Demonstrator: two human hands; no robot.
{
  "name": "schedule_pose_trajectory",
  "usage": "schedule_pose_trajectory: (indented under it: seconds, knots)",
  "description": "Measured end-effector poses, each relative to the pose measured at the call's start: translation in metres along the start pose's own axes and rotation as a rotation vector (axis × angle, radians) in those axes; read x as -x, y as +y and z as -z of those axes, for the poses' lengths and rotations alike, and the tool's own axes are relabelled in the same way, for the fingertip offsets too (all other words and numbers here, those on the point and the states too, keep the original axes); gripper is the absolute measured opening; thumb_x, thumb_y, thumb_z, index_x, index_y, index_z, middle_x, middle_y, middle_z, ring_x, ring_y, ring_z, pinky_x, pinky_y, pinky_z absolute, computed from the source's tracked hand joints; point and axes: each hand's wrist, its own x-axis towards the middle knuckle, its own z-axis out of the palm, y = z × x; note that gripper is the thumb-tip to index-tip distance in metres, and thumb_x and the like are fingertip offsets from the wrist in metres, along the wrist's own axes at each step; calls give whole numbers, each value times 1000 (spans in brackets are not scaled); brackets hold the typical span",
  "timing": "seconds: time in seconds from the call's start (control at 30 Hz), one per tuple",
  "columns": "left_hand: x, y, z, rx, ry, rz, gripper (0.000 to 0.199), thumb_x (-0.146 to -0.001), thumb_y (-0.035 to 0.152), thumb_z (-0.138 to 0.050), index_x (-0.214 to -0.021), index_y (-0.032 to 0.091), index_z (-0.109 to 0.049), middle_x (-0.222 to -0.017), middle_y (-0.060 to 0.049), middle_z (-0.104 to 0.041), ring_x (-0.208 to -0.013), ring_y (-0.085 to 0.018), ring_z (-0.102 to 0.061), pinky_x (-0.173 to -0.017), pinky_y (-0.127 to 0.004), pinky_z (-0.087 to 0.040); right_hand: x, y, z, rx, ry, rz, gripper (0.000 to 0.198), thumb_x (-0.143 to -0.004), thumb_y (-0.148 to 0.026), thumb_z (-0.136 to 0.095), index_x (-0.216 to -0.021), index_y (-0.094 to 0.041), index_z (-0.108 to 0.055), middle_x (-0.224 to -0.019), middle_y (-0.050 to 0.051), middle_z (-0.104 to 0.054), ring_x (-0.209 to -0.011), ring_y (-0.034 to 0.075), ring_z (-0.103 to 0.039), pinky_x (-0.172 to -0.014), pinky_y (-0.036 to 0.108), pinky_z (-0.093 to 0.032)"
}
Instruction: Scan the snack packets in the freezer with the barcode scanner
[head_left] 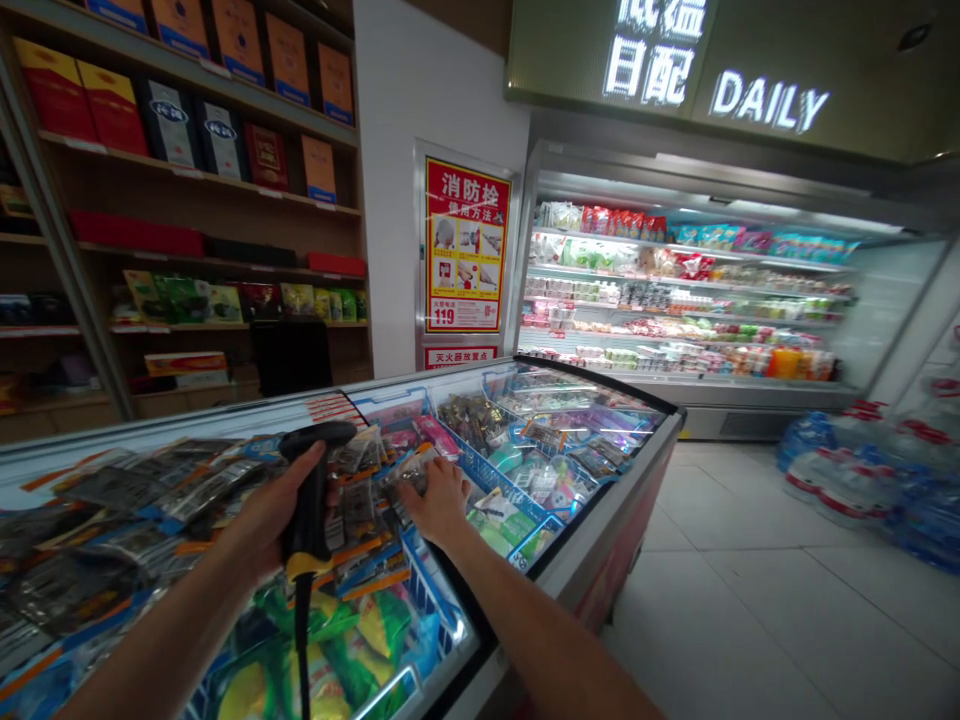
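My left hand [271,510] is wrapped round the handle of a black barcode scanner [306,520] with a yellow band low on its grip and a black cable hanging down. To its right, my right hand [439,497] has its fingers closed on a small clear plastic packet [409,478] above the chest freezer's glass. Many flat packets with orange and blue edges [202,490] lie spread over the freezer top, left of and below the scanner. Under the glass, green and yellow bags [345,650] sit in blue wire baskets [442,590].
The chest freezer's rim [570,540] runs toward the back right. Bundled water bottles [847,470] stand on the tiled floor [720,580] at right. Behind are a lit open fridge [690,300], a red fire-hydrant sign [469,245] and shelves of boxes [187,150].
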Motion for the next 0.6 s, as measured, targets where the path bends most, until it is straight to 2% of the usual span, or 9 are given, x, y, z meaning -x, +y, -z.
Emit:
schedule_pose_trajectory:
  seconds: [0.13, 0.37, 0.5, 0.6]
  knots:
    - [3, 1, -4, -1, -19, 0, 24, -72, 39, -50, -70, 16, -48, -44, 3, -53, -35, -8, -48, -34, -17, -38, -20, 23, 16, -18, 29, -48, 46, -77, -46, -37, -114, -20, -47, -121, 9, -43, -112, 25, -36, -89, 44, -28]
    - [10, -2, -27, -26, -92, 13, 23, -71, 40, -51, -69, 17, -47, -46, 3, -52, -38, -8, -48, -33, -16, -36, -64, 116, 65, 228, 32, -233, 47, -77, -35, -35, -121, -16, -40, -130, 11, -33, -119, 26, -28, -92, 48, -23]
    - [9, -8, -47, -14, -93, 52, 25, -70, 39, -52, -69, 15, -50, -47, 1, -53, -37, -8, -48, -34, -17, -39, -80, 159, 75, 365, -13, -266, 49, -77, -34, -35, -123, -18, -35, -134, 9, -27, -121, 25, -22, -93, 47, -21]
    - [8, -10, -65, 11, -113, 59, 24, -70, 38, -53, -69, 14, -50, -47, 1, -53, -36, -8, -47, -33, -17, -38, -86, 176, 79, 443, -81, -290, 50, -77, -36, -35, -123, -18, -35, -135, 9, -25, -122, 25, -21, -93, 48, -20]
